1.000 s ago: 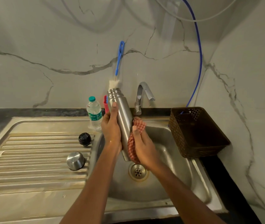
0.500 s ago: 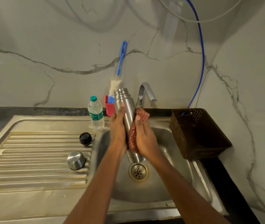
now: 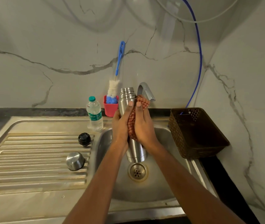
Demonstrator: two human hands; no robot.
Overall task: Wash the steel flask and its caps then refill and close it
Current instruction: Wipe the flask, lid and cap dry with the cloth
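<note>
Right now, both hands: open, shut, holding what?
The left hand grips the steel flask.
The right hand holds the checked cloth wrapped against the flask.

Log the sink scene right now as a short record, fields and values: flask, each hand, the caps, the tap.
flask: uncapped, held roughly upright over the sink
left hand: grips the flask
right hand: holds a checked cloth against the flask
caps: black cap and steel cap on the drainboard, apart
tap: no water stream visible
</note>
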